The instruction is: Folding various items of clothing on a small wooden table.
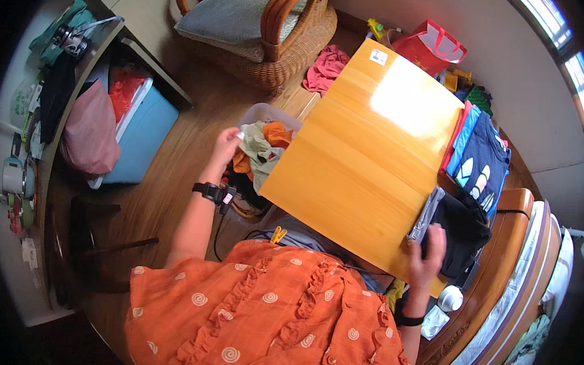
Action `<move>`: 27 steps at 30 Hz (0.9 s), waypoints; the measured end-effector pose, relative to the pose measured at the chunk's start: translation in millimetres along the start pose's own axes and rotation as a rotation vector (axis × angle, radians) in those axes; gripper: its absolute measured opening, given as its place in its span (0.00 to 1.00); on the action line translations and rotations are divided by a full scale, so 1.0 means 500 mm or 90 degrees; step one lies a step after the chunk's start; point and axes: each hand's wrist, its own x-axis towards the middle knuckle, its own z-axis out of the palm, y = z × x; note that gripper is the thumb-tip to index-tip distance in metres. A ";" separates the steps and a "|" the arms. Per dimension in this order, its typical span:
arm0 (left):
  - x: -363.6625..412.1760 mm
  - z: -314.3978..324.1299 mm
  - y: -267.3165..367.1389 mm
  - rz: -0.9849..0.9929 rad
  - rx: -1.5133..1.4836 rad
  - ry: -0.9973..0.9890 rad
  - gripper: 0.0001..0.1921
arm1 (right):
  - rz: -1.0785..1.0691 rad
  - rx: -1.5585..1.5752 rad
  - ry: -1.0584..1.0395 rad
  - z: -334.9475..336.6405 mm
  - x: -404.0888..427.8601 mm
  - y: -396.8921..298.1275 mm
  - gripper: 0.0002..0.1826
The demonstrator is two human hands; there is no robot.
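At the translucent plastic bin [261, 110] on the floor, my left hand [227, 142] has its fingertips drawn together beside a pale green garment [258, 148]. A small white bit shows at those fingertips; whether it is part of the garment I cannot tell. Orange cloth [277, 133] and dark clothes lie in the same bin. My right hand [428, 254], slightly blurred, has its fingers apart over the near right edge of the wooden table [352, 171]. Next to it lie a black garment [455, 230] and a grey folded one [428, 214].
Folded shirts, a navy printed one [482, 153] on top, stand at the table's right edge. A carved wooden bed frame [491, 262] borders the right side. Behind are a wicker chair [293, 58] and a red gift bag [430, 48]. A blue storage box [146, 130] sits left.
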 end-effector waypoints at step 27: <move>-0.252 0.123 0.664 0.658 -0.030 -0.019 0.15 | -0.062 -0.095 -0.060 0.081 0.028 -0.024 0.32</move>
